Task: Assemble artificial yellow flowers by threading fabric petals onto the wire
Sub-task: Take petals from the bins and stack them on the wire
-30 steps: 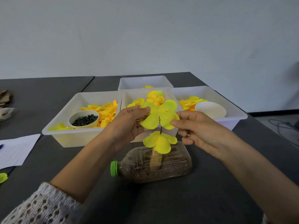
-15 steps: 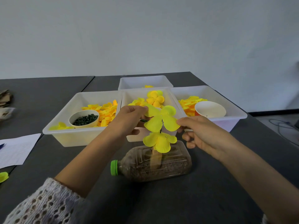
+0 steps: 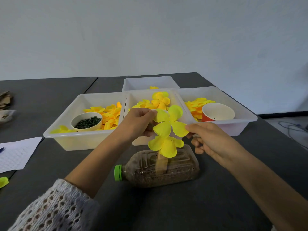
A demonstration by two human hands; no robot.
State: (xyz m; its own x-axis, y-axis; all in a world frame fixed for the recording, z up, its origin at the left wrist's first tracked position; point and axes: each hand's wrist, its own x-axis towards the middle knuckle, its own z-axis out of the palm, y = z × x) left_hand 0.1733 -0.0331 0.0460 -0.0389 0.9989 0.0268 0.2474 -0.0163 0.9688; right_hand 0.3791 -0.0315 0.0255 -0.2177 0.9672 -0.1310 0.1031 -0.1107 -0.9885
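- Your left hand point(image 3: 139, 121) sits just left of frame centre, its thumb and fingertips pinching the left lobe of the upper petal piece point(image 3: 169, 121).
- Your right hand point(image 3: 210, 139) comes in from the right and pinches the same piece by its lower right lobe, the other fingers curled loosely beneath.
- That four-lobed yellow petal piece is stretched between your two hands, right at the centre of the frame, above a lower petal piece point(image 3: 165, 145).
- The lower petal piece sits directly under it (the two overlap in the view, so you cannot tell whether they touch).
- The wire itself is mostly hidden; only a thin dark line shows near the middle of the upper piece.
- A clear bottle point(image 3: 160, 168) lies on its side below centre, green cap point(image 3: 118, 172) pointing left, brown granular filling inside; a pale upright post rises from it under the lower petals.
- Behind your hands, white trays point(image 3: 70, 139) stand side by side across the middle of the frame, holding loose yellow and orange petals.
- In the left tray stands a paper cup point(image 3: 86, 121) of small dark green pieces.
- In the right tray stands an orange cup point(image 3: 217, 112), white inside.
- A sheet of lined paper point(image 3: 15, 154) lies at the left edge on the dark table point(image 3: 183, 210).
- One stray yellow petal point(image 3: 3, 181) lies at the lower left edge.
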